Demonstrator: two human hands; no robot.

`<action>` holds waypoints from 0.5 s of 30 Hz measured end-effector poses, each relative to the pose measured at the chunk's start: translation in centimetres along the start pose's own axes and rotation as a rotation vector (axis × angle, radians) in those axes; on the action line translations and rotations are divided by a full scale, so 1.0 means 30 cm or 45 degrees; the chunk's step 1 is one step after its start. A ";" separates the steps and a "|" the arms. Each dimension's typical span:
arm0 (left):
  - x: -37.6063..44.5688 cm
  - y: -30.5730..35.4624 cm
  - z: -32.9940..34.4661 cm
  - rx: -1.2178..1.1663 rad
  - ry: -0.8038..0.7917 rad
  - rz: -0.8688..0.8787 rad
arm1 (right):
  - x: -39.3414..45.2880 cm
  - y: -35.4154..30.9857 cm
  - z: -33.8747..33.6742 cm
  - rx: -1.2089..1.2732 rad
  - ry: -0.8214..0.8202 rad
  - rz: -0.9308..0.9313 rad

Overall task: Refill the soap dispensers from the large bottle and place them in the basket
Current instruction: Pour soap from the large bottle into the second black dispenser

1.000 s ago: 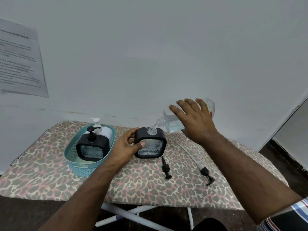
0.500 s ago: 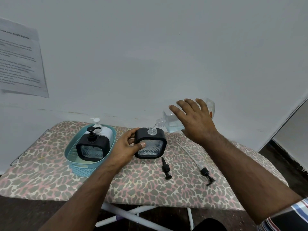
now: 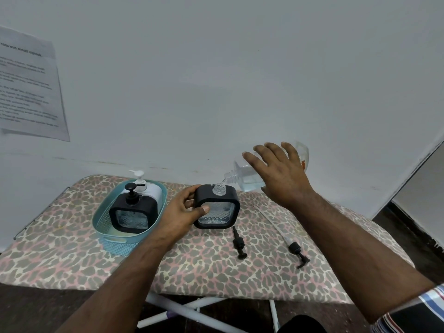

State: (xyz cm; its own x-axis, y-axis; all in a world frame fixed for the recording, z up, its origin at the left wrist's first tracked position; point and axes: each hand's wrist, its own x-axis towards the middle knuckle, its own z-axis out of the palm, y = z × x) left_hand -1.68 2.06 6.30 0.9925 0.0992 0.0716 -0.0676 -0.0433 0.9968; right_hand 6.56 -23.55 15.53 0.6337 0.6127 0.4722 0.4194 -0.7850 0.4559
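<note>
A black square soap dispenser with a clear patterned front stands on the board, its pump off and its neck open. My left hand grips its left side. My right hand holds the large clear bottle tipped on its side, mouth just above the dispenser's neck, a thin stream of clear liquid running in. A teal basket at the left holds a second black dispenser and a white pump bottle.
Two black pump heads lie on the leopard-print ironing board: a short pump in front of the dispenser and a long-tubed pump to the right. A white wall stands close behind, with a printed sheet at the left.
</note>
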 end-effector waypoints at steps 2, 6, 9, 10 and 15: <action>0.002 -0.004 -0.001 0.001 0.004 -0.004 | 0.000 -0.001 0.001 0.004 -0.005 0.000; 0.005 -0.009 -0.005 0.000 0.002 -0.010 | 0.001 -0.002 0.003 0.012 -0.008 0.001; 0.008 -0.015 -0.005 -0.002 0.004 -0.008 | 0.001 -0.004 0.004 0.020 0.009 -0.001; 0.009 -0.016 -0.006 -0.001 0.001 -0.008 | 0.001 -0.005 0.004 0.021 0.012 -0.001; 0.014 -0.030 -0.011 0.013 0.003 -0.021 | -0.002 -0.008 0.011 0.021 0.010 -0.002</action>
State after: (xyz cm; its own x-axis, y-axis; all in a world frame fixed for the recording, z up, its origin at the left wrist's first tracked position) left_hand -1.23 2.48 5.44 0.9932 0.1021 0.0550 -0.0500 -0.0515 0.9974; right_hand 6.64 -23.43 15.16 0.6278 0.6146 0.4777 0.4312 -0.7855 0.4438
